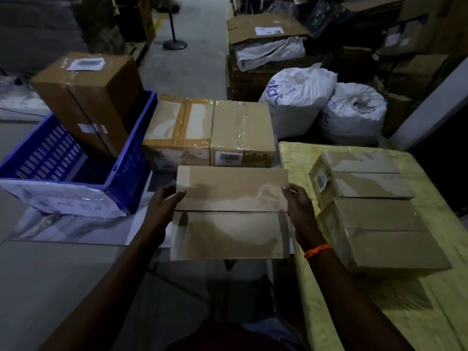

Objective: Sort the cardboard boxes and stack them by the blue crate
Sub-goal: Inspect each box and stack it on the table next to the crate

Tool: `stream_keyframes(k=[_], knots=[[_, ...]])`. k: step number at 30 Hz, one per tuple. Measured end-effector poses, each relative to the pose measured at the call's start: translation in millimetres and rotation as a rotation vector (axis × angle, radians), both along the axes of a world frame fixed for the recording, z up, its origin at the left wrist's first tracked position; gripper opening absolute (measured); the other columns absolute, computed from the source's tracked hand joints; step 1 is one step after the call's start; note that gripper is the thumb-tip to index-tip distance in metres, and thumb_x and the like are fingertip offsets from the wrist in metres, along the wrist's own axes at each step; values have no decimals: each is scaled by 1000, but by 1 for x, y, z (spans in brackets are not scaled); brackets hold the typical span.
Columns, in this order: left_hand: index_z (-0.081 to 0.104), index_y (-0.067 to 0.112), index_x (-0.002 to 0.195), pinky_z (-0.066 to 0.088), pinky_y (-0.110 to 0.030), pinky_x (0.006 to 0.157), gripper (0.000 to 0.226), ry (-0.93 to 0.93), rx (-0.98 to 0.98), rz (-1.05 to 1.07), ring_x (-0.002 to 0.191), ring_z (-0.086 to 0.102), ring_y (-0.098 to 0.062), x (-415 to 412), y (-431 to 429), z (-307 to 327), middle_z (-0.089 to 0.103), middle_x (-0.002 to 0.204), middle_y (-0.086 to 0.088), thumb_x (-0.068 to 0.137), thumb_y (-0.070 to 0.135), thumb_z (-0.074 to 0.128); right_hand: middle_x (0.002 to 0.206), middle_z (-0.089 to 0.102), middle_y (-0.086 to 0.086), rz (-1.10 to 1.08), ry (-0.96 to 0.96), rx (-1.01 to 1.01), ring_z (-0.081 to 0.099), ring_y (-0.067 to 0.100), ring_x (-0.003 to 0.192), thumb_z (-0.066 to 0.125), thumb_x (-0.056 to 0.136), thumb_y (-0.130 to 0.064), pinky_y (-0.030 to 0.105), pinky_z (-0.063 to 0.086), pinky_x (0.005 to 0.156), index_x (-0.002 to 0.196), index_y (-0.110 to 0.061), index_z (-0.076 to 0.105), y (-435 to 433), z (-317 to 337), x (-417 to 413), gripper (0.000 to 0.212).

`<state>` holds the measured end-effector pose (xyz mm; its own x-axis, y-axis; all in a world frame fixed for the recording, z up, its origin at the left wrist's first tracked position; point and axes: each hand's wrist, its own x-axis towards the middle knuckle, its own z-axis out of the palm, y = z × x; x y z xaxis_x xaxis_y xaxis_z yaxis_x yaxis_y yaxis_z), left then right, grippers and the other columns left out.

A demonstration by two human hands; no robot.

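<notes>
I hold a taped cardboard box (230, 214) in front of me above the floor. My left hand (162, 206) grips its left side with the thumb on top, and my right hand (300, 206) grips its right side. Left of it stands the blue crate (131, 153) with a tall brown box (88, 97) leaning inside. Two taped boxes sit side by side on the floor just right of the crate, one (177, 133) with brown tape and one (243, 130) with a barcode label. On the yellow-covered table (379, 312) at right lie two more boxes, a far one (359, 176) and a near one (382, 231).
A white plastic bag (63, 198) hangs over the crate's near rim. Two full white sacks (298, 97) (354, 112) stand behind the table. Piled cartons (263, 31) crowd the back right. A black stanchion base (174, 44) stands in the aisle.
</notes>
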<state>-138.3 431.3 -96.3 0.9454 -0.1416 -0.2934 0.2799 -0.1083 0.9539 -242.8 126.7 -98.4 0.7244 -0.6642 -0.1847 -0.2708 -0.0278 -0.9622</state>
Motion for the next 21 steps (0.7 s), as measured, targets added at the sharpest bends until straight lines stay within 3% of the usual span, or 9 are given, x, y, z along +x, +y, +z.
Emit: stream_keyframes(k=[3,5,9,12,14,17,21], knots=[[55,20,129,53,-38,86,34,-12,-99,46,116,62,-14,0,3,8,63,127,1,98,32,63,115,73,6,-26,-100,73,70,29,109,72,85,-58,54,56,97,116,-25,65,-6,8,-4,46],[58,18,121,53,-44,95,27,-1,-171,74,118,63,-19,-2,6,9,66,125,-3,99,33,62,112,73,11,-26,-141,102,70,33,106,73,81,-63,51,55,92,109,-27,65,-9,11,-8,46],[59,25,109,49,-43,100,22,70,-231,103,115,63,-16,-16,5,4,66,120,2,98,45,58,110,71,14,-43,-208,180,67,27,108,55,105,-33,35,56,90,106,-21,64,-6,9,-19,14],[60,31,116,47,-46,105,29,80,-227,89,117,62,-15,-33,8,-7,66,121,7,96,52,55,112,71,3,-74,-163,198,68,21,108,47,109,-29,22,59,81,107,-22,63,0,1,-32,17],[62,28,119,48,-47,106,39,75,-196,56,119,63,-17,-41,9,-12,68,123,3,92,56,54,108,71,2,-113,-132,191,69,17,103,57,100,-51,28,60,82,102,-23,63,3,-6,-42,28],[66,20,116,51,-48,105,49,70,-111,40,119,64,-20,-47,10,-18,69,123,-3,88,60,59,97,72,-4,-165,-65,93,70,16,94,69,64,-87,45,59,85,94,-26,64,2,-23,-55,68],[67,19,109,54,-47,100,47,53,-42,38,115,65,-21,-48,13,-20,70,119,-3,87,60,64,92,71,-2,-181,-35,22,69,23,92,74,67,-81,58,58,90,91,-26,65,0,-28,-57,61]])
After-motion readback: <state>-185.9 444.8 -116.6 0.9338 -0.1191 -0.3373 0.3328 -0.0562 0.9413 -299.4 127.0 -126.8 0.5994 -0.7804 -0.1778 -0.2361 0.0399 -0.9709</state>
